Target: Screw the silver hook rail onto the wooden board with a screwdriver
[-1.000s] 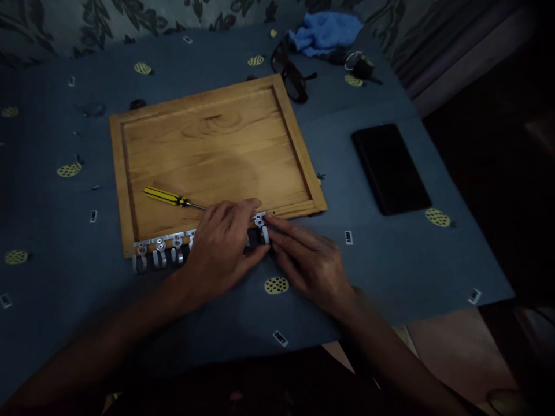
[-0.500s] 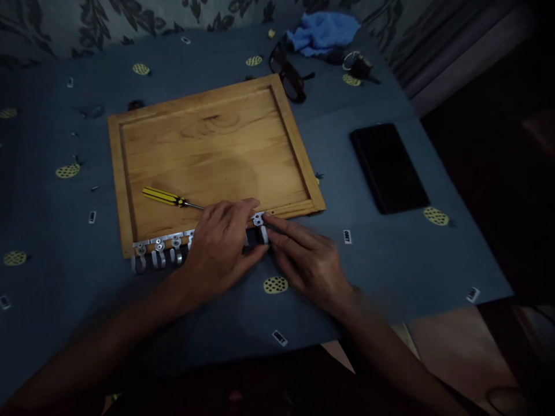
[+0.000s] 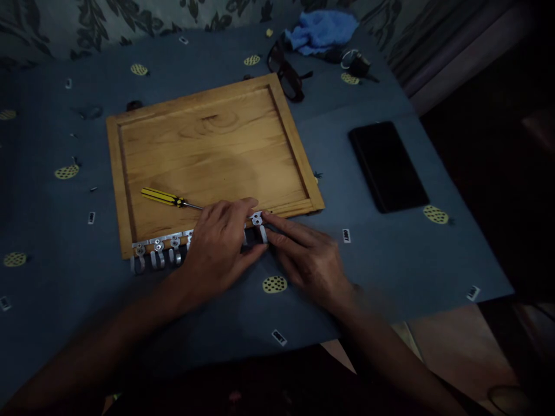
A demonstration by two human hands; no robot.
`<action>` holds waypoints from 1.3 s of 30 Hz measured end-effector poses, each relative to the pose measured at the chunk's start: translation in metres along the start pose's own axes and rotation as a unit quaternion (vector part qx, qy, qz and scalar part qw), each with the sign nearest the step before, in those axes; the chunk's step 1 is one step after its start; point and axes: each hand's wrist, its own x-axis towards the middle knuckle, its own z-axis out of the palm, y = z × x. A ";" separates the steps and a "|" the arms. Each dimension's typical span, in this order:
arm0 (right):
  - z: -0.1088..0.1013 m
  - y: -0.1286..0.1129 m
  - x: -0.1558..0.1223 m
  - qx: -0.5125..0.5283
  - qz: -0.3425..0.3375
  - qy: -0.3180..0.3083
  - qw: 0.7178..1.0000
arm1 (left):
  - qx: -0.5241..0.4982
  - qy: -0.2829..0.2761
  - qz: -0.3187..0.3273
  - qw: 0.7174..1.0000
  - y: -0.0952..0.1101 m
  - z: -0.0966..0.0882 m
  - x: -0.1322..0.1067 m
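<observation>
A wooden board (image 3: pixel 208 150) with a raised frame lies on a blue cloth. Several metal hooks (image 3: pixel 156 253) line its near edge. My left hand (image 3: pixel 221 245) lies curled over the middle hooks and hides them. My right hand (image 3: pixel 303 257) reaches in from the right, its fingertips pinched on the rightmost metal hook (image 3: pixel 259 225) at the board's edge. A yellow-and-black screwdriver (image 3: pixel 167 198) rests on the board just beyond my left hand.
A black phone (image 3: pixel 387 166) lies to the right of the board. Dark glasses (image 3: pixel 286 72), a blue cloth (image 3: pixel 321 30) and a small metal item (image 3: pixel 356 62) sit at the far edge. The table's near-right corner drops off to the floor.
Both hands stay on the hooks almost unmoved; the view has drifted slightly.
</observation>
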 end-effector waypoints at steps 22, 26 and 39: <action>-0.001 -0.001 0.000 0.012 -0.001 -0.005 1.000 | -0.015 0.002 -0.008 1.000 0.000 0.000 0.000; -0.001 0.000 0.000 0.012 -0.001 -0.009 1.000 | -0.017 0.004 -0.006 1.000 0.000 0.001 0.000; -0.001 0.001 0.000 -0.009 -0.005 -0.017 1.000 | -0.019 -0.002 -0.014 1.000 0.000 0.000 0.000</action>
